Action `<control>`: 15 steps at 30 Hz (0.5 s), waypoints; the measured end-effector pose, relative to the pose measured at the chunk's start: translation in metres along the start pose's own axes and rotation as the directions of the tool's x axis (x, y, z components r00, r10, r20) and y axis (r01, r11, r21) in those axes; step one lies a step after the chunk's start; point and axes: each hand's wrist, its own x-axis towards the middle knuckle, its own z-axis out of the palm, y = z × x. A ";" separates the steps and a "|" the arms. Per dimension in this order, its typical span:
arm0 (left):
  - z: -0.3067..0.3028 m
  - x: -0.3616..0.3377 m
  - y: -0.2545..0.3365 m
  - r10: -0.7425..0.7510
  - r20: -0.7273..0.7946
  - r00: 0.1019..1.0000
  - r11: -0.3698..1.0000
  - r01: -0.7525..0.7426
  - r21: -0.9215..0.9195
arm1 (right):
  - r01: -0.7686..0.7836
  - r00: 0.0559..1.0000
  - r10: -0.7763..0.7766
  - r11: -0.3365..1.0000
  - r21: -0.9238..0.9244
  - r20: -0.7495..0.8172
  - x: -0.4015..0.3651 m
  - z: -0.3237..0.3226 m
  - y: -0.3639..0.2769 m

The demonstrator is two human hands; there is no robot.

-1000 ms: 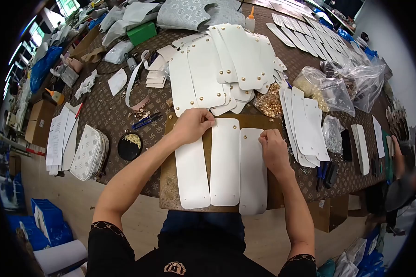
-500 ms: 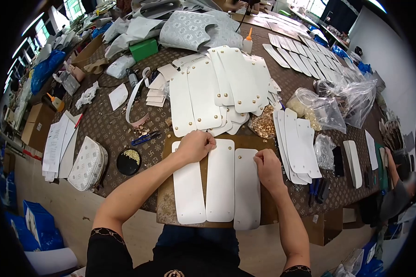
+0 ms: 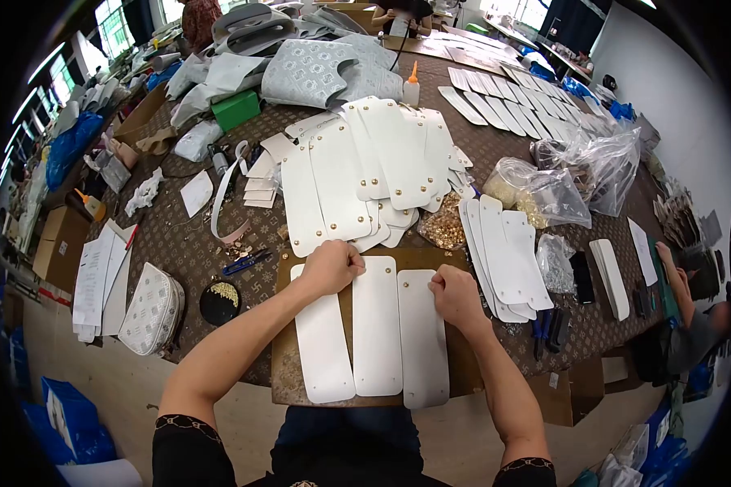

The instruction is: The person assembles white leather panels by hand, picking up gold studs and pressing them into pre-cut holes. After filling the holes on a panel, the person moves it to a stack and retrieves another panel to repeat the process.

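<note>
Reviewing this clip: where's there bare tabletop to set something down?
Left: between the patterned pouch, red pen and white strap. A smaller patch lies between the pliers and narrow strip stack. Crowded: the board, with three panels and both hands, and the studded panel pile beyond.

Layout from above. At near edge of table (image 3: 170, 246): board (image 3: 284, 369). On board: 3 panels (image 3: 378, 337) side by side. Behind board: panel heap (image 3: 337, 174); beyond heap, bottle (image 3: 411, 92), with sheeting (image 3: 304, 71) to left. Right of heap: stud bag (image 3: 444, 221), then panel stack (image 3: 496, 252), then small bag (image 3: 556, 264). Left of board: dish (image 3: 211, 307) with granules (image 3: 227, 293) inside; farther left, pouch (image 3: 150, 310), then papers (image 3: 91, 272).
</note>
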 end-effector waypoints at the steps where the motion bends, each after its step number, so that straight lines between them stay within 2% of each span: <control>1: -0.001 -0.002 0.000 -0.003 -0.008 1.000 1.000 0.003 0.008 | 0.010 1.000 -0.010 1.000 -0.001 -0.006 0.001 0.000 -0.002; 3: -0.002 -0.001 -0.007 -0.001 -0.013 1.000 1.000 0.000 -0.007 | -0.093 0.995 0.094 0.996 -0.015 0.023 0.002 -0.001 -0.004; 7: 0.004 -0.002 -0.009 -0.004 -0.038 0.999 1.000 0.005 0.014 | -0.036 0.999 0.036 0.999 0.001 0.007 0.006 -0.002 0.000; 10: 0.006 -0.010 -0.009 -0.015 -0.062 0.998 1.000 0.015 -0.011 | 0.006 0.998 -0.011 0.996 -0.087 -0.061 -0.002 0.004 0.007; 12: 0.006 -0.010 -0.008 -0.035 -0.083 0.996 0.999 0.032 -0.038 | -0.101 0.994 0.104 0.991 0.082 -0.028 -0.004 0.000 0.009; 15: 0.008 -0.011 -0.012 -0.013 -0.092 0.996 1.000 0.010 -0.028 | -0.072 0.995 0.075 0.996 0.045 -0.071 -0.004 0.004 0.009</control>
